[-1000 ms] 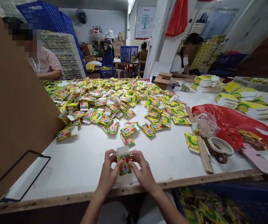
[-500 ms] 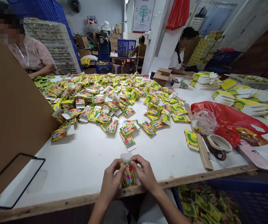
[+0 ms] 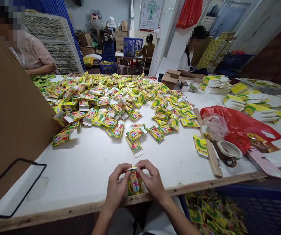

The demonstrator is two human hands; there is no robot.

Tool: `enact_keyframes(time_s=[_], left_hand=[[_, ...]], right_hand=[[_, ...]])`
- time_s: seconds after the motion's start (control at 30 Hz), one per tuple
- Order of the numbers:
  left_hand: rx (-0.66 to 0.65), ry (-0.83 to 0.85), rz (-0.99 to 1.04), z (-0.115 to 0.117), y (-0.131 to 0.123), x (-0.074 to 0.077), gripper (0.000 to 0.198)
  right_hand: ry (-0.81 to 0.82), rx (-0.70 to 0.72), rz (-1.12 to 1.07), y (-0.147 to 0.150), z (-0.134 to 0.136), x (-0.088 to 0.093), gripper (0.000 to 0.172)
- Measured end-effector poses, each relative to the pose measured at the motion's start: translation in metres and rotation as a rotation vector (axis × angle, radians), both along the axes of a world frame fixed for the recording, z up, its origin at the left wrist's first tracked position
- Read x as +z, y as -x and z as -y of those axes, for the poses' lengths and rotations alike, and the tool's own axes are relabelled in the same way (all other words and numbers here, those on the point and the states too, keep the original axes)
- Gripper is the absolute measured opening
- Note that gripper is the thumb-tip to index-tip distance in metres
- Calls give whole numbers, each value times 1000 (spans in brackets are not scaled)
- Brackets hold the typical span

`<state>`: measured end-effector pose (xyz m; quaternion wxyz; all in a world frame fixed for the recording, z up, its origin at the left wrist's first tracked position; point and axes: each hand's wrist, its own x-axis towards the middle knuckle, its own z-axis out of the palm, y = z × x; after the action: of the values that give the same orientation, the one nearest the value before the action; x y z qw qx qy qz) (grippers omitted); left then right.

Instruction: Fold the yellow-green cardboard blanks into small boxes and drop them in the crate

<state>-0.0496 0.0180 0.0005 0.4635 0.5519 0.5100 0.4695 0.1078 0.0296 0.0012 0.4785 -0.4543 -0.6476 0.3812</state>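
A small printed box [image 3: 135, 182], green, yellow and red, stands at the table's front edge between my two hands. My left hand [image 3: 118, 182] pinches its upper left side, thumb against the front. On the other side my right hand [image 3: 151, 181] grips the upper right corner in the same way. The white top flap [image 3: 133, 168] is folded over towards me, under the fingertips of both hands. Just beyond lies another small box [image 3: 134, 147] with its white flap sticking out, partly beneath a second one [image 3: 137, 133].
A heap of similar boxes [image 3: 101, 101] spreads across the back. To the right lie a wooden strip [image 3: 210, 153], a mug [image 3: 228, 150] and a red plastic bag [image 3: 240, 122]. Cardboard [image 3: 15, 98] blocks the left. A blue crate [image 3: 265, 209] sits below the edge. Co-workers sit beyond.
The box's top flap, upright before, is now bent down towards me. Both hands have risen slightly on the box, still holding it.
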Motion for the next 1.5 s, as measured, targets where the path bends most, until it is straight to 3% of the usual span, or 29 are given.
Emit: enact_keyframes(time_s=[0.13, 0.47, 0.77, 0.87, 1.03, 1.13, 1.2, 1.3, 1.37, 1.5], left_hand=[[12, -30, -28, -1, -2, 6, 17], [134, 73, -13, -9, -9, 0, 32], [100, -27, -11, 4, -7, -4, 25], [107, 16, -26, 9, -5, -7, 34], [126, 74, -76, 9, -3, -9, 33], [79, 96, -114, 6, -6, -6, 30], [67, 95, -129, 5, -7, -5, 30], [82, 80, -154, 7, -7, -4, 29], [98, 75, -171, 10, -7, -3, 28], [134, 46, -203, 13, -7, -4, 28]], right_hand=[[-15, -9, -18, 3, 1, 4, 7], [106, -170, 85, 13, -4, 19, 5], [140, -60, -89, 11, 7, 5, 8], [88, -145, -5, -18, 13, 20, 10], [86, -391, 512, -130, 28, 60, 17], [51, -401, 662, -156, 25, 63, 15], [44, -345, 594, -137, 9, 49, 13], [34, -275, 483, -76, -29, 16, 10], [9, -282, 467, -38, -54, -3, 16], [-26, -257, 468, -10, -77, -12, 7]])
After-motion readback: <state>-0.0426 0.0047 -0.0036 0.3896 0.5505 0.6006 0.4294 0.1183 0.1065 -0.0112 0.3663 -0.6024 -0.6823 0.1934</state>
